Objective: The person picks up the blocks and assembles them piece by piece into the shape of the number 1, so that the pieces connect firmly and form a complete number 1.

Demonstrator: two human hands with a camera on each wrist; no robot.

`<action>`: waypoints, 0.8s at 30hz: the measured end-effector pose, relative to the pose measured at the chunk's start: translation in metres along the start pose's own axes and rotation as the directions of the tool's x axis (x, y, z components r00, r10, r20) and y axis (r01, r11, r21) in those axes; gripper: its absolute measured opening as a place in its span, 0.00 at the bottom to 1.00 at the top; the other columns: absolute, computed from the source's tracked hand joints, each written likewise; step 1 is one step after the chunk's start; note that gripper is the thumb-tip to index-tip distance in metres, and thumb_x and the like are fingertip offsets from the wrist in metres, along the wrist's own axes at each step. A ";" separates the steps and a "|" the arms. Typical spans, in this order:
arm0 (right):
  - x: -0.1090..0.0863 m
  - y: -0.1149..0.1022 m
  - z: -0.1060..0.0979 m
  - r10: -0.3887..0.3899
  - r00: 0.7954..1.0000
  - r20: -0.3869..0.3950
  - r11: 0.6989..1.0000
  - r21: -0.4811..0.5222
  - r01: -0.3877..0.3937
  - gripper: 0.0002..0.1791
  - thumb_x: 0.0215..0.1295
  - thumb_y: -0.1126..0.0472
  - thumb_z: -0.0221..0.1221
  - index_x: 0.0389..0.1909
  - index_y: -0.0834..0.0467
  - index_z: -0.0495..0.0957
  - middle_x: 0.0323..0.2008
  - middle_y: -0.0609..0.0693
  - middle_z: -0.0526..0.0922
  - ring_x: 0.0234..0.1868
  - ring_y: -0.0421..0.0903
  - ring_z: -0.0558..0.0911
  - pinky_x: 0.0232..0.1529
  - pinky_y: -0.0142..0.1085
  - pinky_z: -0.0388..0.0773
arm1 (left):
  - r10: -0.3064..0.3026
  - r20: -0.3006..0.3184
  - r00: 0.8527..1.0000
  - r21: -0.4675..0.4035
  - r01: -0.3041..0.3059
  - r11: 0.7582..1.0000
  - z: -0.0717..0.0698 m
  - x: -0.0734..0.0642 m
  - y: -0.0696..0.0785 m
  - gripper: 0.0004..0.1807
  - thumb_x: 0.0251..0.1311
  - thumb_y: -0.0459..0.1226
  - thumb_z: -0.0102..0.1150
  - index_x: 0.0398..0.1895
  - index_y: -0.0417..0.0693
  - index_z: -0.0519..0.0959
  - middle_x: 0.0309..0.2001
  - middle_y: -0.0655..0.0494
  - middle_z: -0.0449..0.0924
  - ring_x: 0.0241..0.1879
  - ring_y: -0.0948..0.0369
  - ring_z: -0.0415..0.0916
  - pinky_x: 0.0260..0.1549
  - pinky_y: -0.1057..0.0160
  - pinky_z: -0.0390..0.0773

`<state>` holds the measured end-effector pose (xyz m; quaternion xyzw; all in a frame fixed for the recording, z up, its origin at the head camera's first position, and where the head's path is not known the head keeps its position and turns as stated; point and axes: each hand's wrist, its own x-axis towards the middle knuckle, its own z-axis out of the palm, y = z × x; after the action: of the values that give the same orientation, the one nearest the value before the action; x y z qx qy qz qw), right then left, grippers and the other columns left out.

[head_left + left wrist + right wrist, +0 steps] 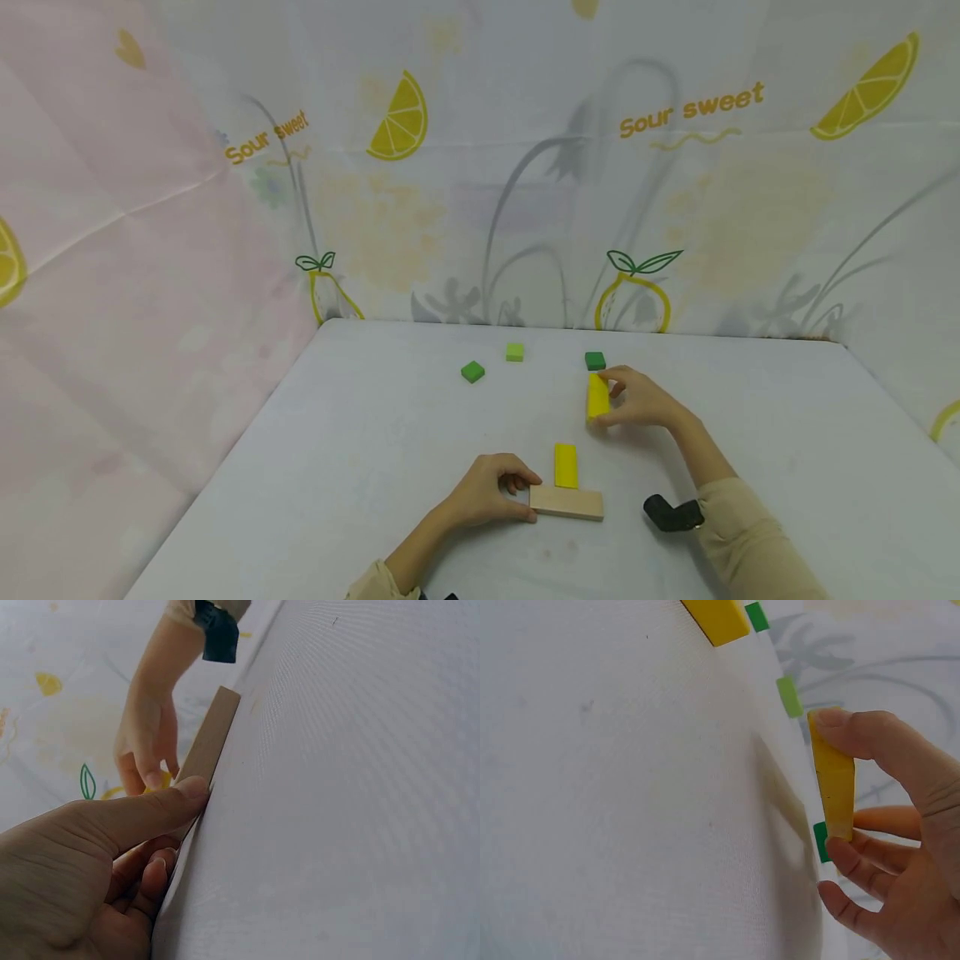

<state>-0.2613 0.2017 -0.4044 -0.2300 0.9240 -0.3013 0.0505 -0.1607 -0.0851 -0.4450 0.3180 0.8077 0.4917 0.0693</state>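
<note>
Low in the centre of the head view, the left hand (483, 493) pinches the left end of a pale wooden plank (566, 503), with thumb and fingers only slightly parted. In the left wrist view the thumb lies on the plank near the middle of the frame, the other fingers bent beneath it. The plank lies crosswise on the white tabletop (337, 450). A flat yellow block (566, 465) lies just above it in the head view, its lower end meeting the plank's upper edge.

Right of centre, the right hand (641, 398) grips a second yellow block (598, 398) by its two ends, thumb and fingers spread as wide as the block is long. In the right wrist view this block is at the right of the frame, thumb at its top end and fingertips at its bottom end, with a shadow on the tabletop to its left.

Just above the held block in the head view sits a dark green block (595, 361). A light green block (514, 352) and a mid-green block (472, 372) lie farther left, well apart from both hands. Behind, a lemon-printed cloth (480, 200) fills the upper frame.
</note>
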 end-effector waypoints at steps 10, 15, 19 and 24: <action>0.016 -0.004 0.010 0.012 1.000 0.024 1.000 0.023 -0.012 0.48 0.42 0.50 0.72 0.59 0.75 0.66 0.47 0.64 0.75 0.40 0.52 0.75 0.40 0.41 0.76 | -0.030 0.003 1.000 -0.003 0.030 1.000 0.000 0.000 0.001 0.19 0.39 0.32 0.75 0.38 0.40 0.83 0.33 0.54 0.82 0.31 0.72 0.69 0.33 0.72 0.74; 0.024 -0.005 0.013 0.012 1.000 0.028 1.000 0.006 -0.012 0.48 0.41 0.50 0.72 0.58 0.76 0.65 0.48 0.66 0.74 0.41 0.53 0.76 0.44 0.45 0.76 | -0.034 0.001 0.999 -0.004 0.034 0.999 0.000 0.000 0.001 0.19 0.39 0.32 0.75 0.38 0.40 0.83 0.34 0.54 0.82 0.31 0.72 0.70 0.33 0.72 0.74; 0.029 -0.004 0.016 0.017 0.999 0.035 1.000 0.001 -0.017 0.48 0.41 0.50 0.73 0.58 0.76 0.65 0.50 0.68 0.74 0.42 0.54 0.76 0.45 0.46 0.76 | -0.043 0.003 0.999 -0.009 0.043 0.999 0.000 0.000 0.003 0.19 0.39 0.32 0.75 0.39 0.40 0.83 0.34 0.54 0.82 0.31 0.72 0.70 0.34 0.72 0.74; 0.035 -0.006 0.020 0.009 0.999 0.037 1.000 -0.005 -0.009 0.49 0.41 0.51 0.73 0.58 0.77 0.65 0.50 0.68 0.74 0.42 0.55 0.77 0.45 0.46 0.77 | -0.039 0.004 0.999 -0.005 0.039 0.999 0.000 0.000 0.003 0.19 0.40 0.32 0.75 0.39 0.40 0.83 0.34 0.54 0.82 0.31 0.72 0.70 0.34 0.72 0.74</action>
<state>-0.2856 0.1712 -0.4155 -0.2314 0.9246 -0.2948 0.0683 -0.1591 -0.0844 -0.4424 0.3029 0.8123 0.4918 0.0815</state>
